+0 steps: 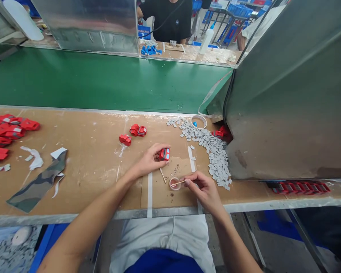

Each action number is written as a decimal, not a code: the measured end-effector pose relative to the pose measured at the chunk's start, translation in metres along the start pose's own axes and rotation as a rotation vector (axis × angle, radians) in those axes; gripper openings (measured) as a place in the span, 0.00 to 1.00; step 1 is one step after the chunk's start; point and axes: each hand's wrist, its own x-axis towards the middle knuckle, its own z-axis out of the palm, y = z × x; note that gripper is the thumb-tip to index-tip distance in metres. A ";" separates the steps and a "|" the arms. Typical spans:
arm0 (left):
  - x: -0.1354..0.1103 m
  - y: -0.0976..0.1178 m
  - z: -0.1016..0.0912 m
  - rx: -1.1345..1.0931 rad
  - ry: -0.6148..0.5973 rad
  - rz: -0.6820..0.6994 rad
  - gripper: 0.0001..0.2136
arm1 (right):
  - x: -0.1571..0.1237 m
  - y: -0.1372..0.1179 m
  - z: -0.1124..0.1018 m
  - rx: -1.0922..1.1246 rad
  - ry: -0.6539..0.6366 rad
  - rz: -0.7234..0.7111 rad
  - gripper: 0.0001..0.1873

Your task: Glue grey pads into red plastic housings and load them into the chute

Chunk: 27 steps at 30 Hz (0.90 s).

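My left hand (pixel 153 159) grips a small red toy car body (pixel 165 154) with pale blue windows, just above the cardboard-covered bench. Pinched in my right hand (pixel 200 187) is a thin stick (pixel 179 183), perhaps a cotton swab. Its tip is inside a small round clear cup (pixel 174 184) with a reddish look. Another short stick (pixel 162 175) lies beside the cup, among small brown drops. Several red toy car parts (pixel 134 130) rest beyond my left hand. A spread of small grey rectangular pieces (pixel 216 151) lies to the right.
A tape roll (pixel 199 121) sits on the grey pieces. More red parts (pixel 8 131) are heaped at left, near a camouflage strip (pixel 41 182). A red row (pixel 301 187) stands under the metal panel (pixel 290 98). Beyond the green belt (pixel 108 79) is a person (pixel 170 21).
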 end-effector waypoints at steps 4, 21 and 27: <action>0.003 0.000 -0.004 -0.260 -0.115 -0.107 0.23 | 0.000 0.013 -0.004 0.160 0.033 0.081 0.16; 0.000 -0.001 0.003 0.116 -0.058 -0.012 0.14 | 0.076 -0.026 -0.002 -0.114 0.258 -0.266 0.11; 0.001 0.003 0.005 0.237 -0.016 -0.013 0.14 | 0.076 -0.016 0.004 -0.294 0.250 -0.309 0.09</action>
